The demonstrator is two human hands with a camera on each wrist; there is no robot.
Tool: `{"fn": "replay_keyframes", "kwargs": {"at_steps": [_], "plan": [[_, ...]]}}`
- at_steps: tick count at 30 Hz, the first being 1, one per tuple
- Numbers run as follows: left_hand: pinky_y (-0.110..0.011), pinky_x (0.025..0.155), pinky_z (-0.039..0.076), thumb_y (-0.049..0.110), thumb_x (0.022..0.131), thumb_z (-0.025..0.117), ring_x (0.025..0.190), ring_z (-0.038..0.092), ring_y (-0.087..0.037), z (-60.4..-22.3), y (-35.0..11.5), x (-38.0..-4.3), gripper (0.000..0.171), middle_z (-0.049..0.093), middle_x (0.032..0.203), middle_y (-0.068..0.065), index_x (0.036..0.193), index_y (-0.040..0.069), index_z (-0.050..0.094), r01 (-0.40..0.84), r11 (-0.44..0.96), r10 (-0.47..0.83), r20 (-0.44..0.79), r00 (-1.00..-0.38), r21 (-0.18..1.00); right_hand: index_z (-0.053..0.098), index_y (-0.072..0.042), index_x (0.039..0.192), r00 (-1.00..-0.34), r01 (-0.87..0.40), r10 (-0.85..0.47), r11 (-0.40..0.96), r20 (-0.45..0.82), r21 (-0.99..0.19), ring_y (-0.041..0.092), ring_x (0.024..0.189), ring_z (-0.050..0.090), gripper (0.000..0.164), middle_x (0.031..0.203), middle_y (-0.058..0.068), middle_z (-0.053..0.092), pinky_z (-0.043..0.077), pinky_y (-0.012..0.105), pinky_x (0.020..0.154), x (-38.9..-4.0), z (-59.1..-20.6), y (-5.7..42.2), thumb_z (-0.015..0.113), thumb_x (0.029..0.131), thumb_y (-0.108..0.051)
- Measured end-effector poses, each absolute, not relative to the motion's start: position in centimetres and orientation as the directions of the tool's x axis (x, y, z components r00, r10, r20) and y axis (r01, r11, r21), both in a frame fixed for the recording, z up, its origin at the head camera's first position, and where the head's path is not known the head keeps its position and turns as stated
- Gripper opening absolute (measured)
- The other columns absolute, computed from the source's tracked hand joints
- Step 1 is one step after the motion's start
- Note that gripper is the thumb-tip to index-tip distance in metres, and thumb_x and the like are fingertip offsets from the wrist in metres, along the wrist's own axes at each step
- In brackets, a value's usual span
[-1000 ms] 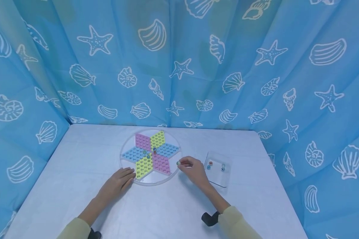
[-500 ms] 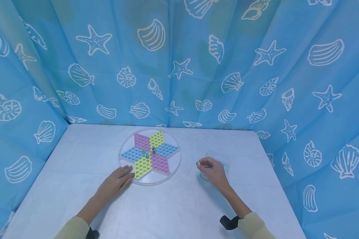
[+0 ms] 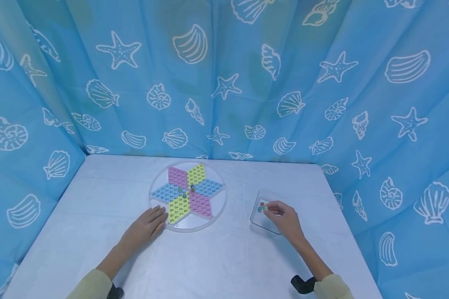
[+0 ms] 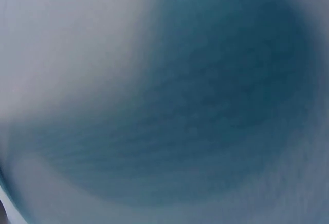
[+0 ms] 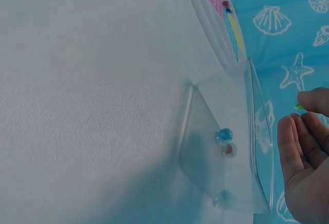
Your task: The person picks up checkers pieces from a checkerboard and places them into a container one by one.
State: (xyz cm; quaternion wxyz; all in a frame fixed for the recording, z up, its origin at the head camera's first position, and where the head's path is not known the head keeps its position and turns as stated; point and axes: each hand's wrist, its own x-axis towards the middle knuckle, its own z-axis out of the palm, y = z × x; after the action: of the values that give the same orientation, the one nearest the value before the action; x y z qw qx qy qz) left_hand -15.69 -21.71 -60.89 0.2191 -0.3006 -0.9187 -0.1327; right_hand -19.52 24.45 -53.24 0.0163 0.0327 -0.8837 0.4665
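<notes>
You have one green marble (image 5: 298, 107) pinched in the fingers of your right hand (image 3: 287, 223), above one clear box (image 5: 204, 153) holding at least three marbles (image 5: 224, 135). Your left hand (image 3: 144, 228), fingers together, touches one round board (image 3: 200, 204) bearing four glass balls (image 3: 184, 196) near its centre, on one counter (image 3: 209, 265).

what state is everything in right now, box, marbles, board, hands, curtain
Clear box: upright, open-topped
Loose marbles: inside the clear box
Star board: lying flat on the table
Board marbles: sitting near the star board's centre
Green marble: pinched
Right hand: pinching the green marble at the clear box
Left hand: resting at the star board's near-left edge
Curtain: hanging
</notes>
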Motion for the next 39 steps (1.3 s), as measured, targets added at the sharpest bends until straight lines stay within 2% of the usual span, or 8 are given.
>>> {"fn": "replay_keyframes", "kwargs": {"at_steps": [11,18,22,27,34,39], "plan": [[-0.051,0.108,0.043,0.02,0.09,0.073,0.125,0.055,-0.037,-61.0,-21.8,-15.6,0.04,0.064,0.13,-0.017,0.124,0.001,0.068,0.588,0.801,0.486,0.45,-0.749,0.112,0.071,-0.007,0.109,-0.999,-0.031,-0.01,0.594,0.031,-0.804,0.022,0.099,0.067,0.02,0.1,0.005,0.071,0.058,0.032,0.087,-19.5,-53.7,25.4,0.075,0.091,-0.015],[-0.05,0.109,0.042,0.022,0.091,0.071,0.126,0.055,-0.037,-61.3,-22.0,-15.8,0.038,0.064,0.13,-0.016,0.124,0.001,0.068,0.589,0.802,0.49,0.449,-0.747,0.105,0.07,-0.005,0.107,-1.0,0.004,-0.019,0.591,-0.018,-0.807,0.023,0.095,0.068,0.019,0.098,0.005,0.071,0.056,0.023,0.081,-19.7,-53.8,25.7,0.074,0.091,-0.013],[-0.05,0.11,0.042,0.023,0.093,0.069,0.126,0.055,-0.036,-61.4,-22.0,-15.8,0.038,0.064,0.13,-0.016,0.124,0.002,0.068,0.587,0.804,0.491,0.446,-0.748,0.099,0.07,-0.004,0.106,-0.999,-0.002,-0.038,0.601,-0.026,-0.799,0.022,0.092,0.068,0.018,0.096,0.005,0.071,0.056,0.022,0.078,-19.8,-53.7,25.7,0.073,0.09,-0.013],[-0.049,0.109,0.043,0.023,0.092,0.07,0.125,0.055,-0.035,-61.3,-22.0,-15.7,0.038,0.064,0.13,-0.016,0.124,0.002,0.069,0.583,0.806,0.49,0.442,-0.751,0.098,0.071,-0.004,0.105,-0.999,-0.016,-0.049,0.623,-0.018,-0.782,0.02,0.088,0.068,0.017,0.093,0.004,0.071,0.057,0.025,0.076,-20.2,-53.6,25.5,0.074,0.09,-0.012],[-0.049,0.109,0.043,0.021,0.089,0.073,0.125,0.056,-0.034,-61.0,-21.9,-15.6,0.04,0.064,0.129,-0.015,0.124,0.003,0.069,0.585,0.805,0.49,0.44,-0.752,0.104,0.071,-0.002,0.103,-0.998,-0.019,-0.058,0.654,-0.024,-0.756,0.022,0.086,0.068,0.018,0.09,0.003,0.071,0.059,0.035,0.076,-21.1,-53.8,24.8,0.075,0.088,-0.01],[-0.05,0.108,0.043,0.025,0.096,0.066,0.124,0.056,-0.035,-61.2,-21.9,-15.8,0.036,0.065,0.128,-0.015,0.123,0.002,0.069,0.608,0.786,0.498,0.466,-0.731,0.114,0.072,-0.003,0.101,-0.997,-0.021,-0.068,0.668,-0.032,-0.744,0.023,0.087,0.068,0.016,0.092,0.004,0.072,0.06,0.039,0.077,-21.5,-54.0,24.0,0.076,0.087,-0.009]]}}
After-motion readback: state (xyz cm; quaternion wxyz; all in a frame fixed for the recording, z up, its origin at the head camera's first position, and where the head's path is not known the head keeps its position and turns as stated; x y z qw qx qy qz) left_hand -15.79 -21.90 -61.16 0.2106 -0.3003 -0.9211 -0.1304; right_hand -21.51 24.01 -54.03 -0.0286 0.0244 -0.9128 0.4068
